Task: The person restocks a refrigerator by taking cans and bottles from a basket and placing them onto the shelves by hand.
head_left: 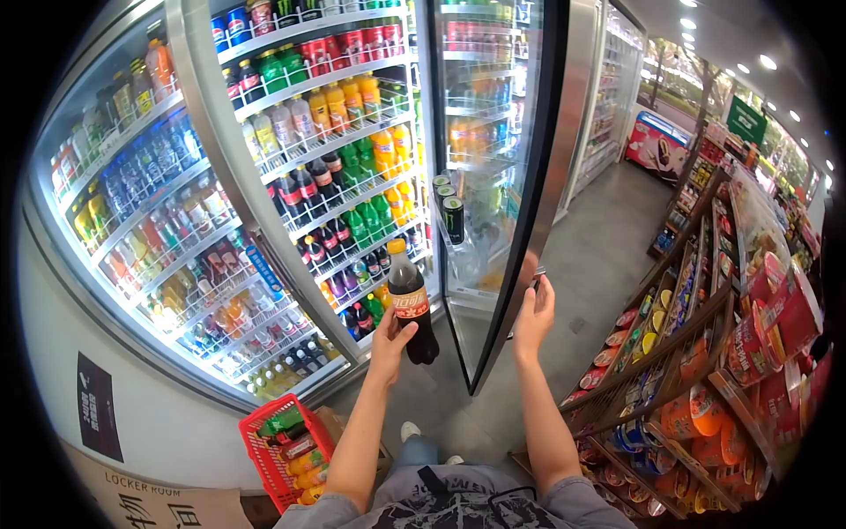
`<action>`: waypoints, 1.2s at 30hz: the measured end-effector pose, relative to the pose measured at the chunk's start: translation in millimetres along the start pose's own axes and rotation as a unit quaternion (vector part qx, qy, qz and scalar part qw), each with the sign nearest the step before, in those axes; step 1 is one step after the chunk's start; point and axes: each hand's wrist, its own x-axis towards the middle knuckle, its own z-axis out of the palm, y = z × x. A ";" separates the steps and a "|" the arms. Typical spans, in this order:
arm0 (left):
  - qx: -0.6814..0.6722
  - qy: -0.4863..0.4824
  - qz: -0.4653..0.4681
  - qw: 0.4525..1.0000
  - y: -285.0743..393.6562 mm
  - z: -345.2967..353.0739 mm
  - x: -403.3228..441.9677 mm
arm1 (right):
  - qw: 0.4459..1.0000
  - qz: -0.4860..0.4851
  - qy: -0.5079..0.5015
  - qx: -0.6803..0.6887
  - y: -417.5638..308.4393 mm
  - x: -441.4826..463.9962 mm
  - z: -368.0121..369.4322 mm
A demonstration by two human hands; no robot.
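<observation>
My left hand (388, 346) is closed around a cola bottle (411, 304) with a yellow cap and a light orange label. The dark bottle is held nearly upright in front of the open cooler. On the right, my right hand (532, 319) is at the handle (539, 271) of the cooler's glass door (486, 238), fingers curled at it and partly hidden. That door stands swung out toward me. Behind the bottle, the cooler shelves (291, 163) carry rows of cola, green and orange drink bottles, with cans at the top.
A red shopping basket (269, 418) with several bottles sits at lower left. The closed cooler (132, 203) is on the left. Racks of packaged snacks and cup noodles (696, 410) line the right side, close to my right arm. A chest freezer (659, 141) stands farther down the grey aisle (586, 264).
</observation>
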 end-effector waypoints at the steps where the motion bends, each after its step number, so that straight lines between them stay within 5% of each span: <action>1: -0.002 -0.005 0.000 1.000 -1.2 3.8 5.7 | 0.997 -0.057 0.007 -0.052 -7.9 -2.7 -1.7; 6: -0.013 -0.009 -0.016 1.000 -4.6 15.0 33.2 | 0.980 -0.175 -0.047 -0.076 -7.9 -15.3 20.0; 8: -0.008 -0.012 -0.016 1.000 -5.2 14.1 49.2 | 0.957 -0.030 -0.289 -0.004 0.3 -10.8 42.5; 11: -0.012 -0.035 -0.012 0.999 1.9 10.9 72.0 | 0.903 0.054 -0.410 0.116 1.8 -3.8 87.6; 22: 0.037 0.003 -0.020 0.999 24.2 -101.8 180.4 | 0.822 0.049 -0.561 0.086 33.9 17.5 274.9; 33: 0.074 0.023 0.012 0.997 25.3 -193.8 302.9 | 0.820 0.070 -0.565 0.060 97.8 33.3 425.6; 36: 0.237 0.079 0.022 0.968 28.7 -212.1 319.9 | 0.795 0.113 -0.589 0.089 109.5 38.9 451.1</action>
